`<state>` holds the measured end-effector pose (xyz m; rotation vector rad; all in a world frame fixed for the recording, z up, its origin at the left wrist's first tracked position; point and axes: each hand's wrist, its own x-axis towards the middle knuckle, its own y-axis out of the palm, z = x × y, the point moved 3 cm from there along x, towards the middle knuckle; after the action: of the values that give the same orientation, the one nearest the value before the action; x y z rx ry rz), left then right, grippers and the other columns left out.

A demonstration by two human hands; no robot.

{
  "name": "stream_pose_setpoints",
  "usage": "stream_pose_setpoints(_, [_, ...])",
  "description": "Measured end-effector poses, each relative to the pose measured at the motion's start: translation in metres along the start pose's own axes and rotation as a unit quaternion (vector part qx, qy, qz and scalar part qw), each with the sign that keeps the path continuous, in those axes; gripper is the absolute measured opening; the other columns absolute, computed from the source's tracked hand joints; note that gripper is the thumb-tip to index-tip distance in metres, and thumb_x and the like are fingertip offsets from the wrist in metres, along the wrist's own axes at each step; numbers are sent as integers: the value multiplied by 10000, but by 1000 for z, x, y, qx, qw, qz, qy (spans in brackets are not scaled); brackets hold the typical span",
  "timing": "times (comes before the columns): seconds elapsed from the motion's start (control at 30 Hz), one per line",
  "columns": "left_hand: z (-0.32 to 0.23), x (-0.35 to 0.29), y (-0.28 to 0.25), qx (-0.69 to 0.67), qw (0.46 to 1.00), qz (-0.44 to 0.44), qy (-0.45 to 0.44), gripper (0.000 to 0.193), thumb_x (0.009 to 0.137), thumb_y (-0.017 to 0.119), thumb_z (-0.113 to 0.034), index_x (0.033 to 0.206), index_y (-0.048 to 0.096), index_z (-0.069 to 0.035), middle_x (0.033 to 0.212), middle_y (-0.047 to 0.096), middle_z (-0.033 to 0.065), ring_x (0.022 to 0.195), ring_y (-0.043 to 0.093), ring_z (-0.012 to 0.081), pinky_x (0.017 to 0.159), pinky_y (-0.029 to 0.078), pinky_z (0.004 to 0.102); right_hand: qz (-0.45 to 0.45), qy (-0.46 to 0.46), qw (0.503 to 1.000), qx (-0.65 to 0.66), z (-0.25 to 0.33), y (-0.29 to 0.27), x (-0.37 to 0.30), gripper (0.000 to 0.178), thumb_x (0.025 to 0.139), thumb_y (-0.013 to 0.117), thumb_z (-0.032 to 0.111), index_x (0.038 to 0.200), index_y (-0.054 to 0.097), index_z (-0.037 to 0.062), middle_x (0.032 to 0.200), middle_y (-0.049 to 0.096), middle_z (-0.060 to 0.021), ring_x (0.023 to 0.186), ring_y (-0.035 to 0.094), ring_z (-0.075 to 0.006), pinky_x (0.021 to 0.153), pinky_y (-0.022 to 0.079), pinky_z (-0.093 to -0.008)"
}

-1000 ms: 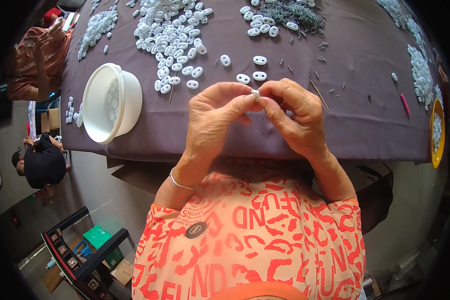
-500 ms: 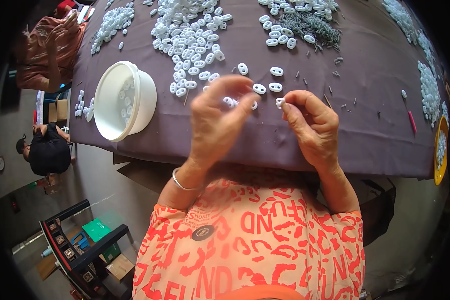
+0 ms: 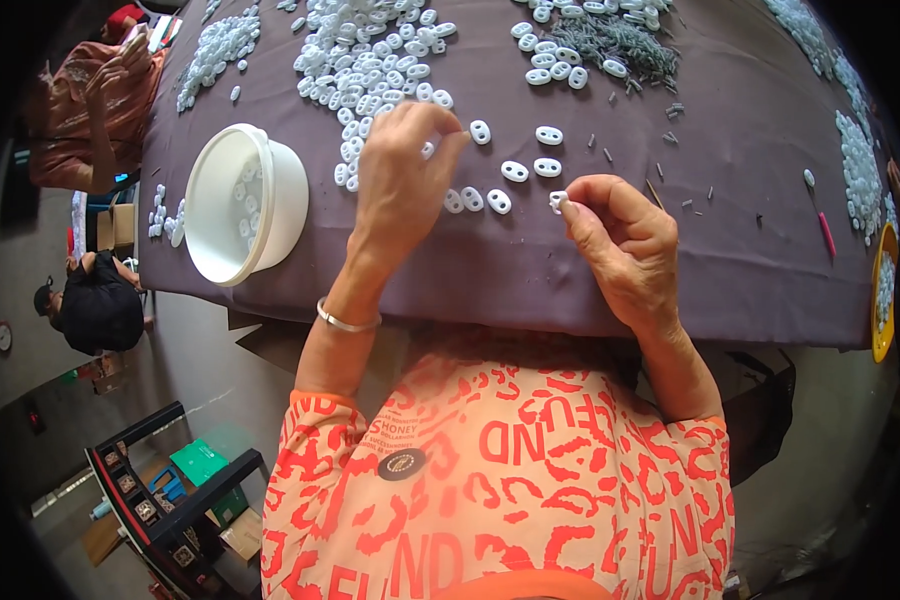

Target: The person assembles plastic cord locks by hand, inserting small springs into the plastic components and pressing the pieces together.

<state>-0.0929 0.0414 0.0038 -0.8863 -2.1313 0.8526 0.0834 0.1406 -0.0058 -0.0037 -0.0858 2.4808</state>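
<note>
My right hand (image 3: 625,235) pinches a small white two-hole plastic piece (image 3: 558,202) between thumb and fingertips, just above the table's near part. Further left, my left hand (image 3: 407,165) hovers at the near edge of a heap of the same oval pieces (image 3: 365,60). Its thumb and forefinger curve until their tips come close together; anything between them is too hidden to make out. Between the hands lie several loose pieces, among them one white oval piece (image 3: 499,202) and another further off (image 3: 547,168).
A round white tub (image 3: 288,215) with pieces inside stands at the left on the brown tablecloth (image 3: 450,270). Small grey springs (image 3: 610,45) lie piled at the far side. A pink-handled tool (image 3: 827,233) and yellow bowl (image 3: 882,335) are at right; another person (image 3: 100,110) sits at left.
My left hand has swung left and away from me, from beside the loose pieces to the heap's edge. My right hand keeps its pinch on the white piece, nearly still.
</note>
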Motion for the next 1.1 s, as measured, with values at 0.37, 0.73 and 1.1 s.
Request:
stream_pose_setpoints(0.37, [-30,-45,11,-463,841,80,-268,180,754,707,-41,908,619,-11,826,664,51,743,627,92,574,484,191,10,13,1000,25,-2,3,3,96,867,594,87,896,601,-5,682,539,47,592,451,-5,521,363,-149])
stream_pose_setpoints(0.73, [-33,-48,15,-471,836,91,-268,178,753,693,4,913,616,15,835,652,58,747,609,85,610,487,189,43,1,999,-27,-2,4,1,85,862,589,68,883,602,-13,674,548,35,591,466,-9,510,368,-154])
stream_pose_setpoints(1.1, [-37,-52,17,-417,877,66,-229,168,761,670,44,914,605,24,862,642,49,802,607,90,728,505,212,50,-43,995,-69,-3,5,2,56,846,586,27,858,595,-27,639,539,15,572,473,-27,509,385,-171])
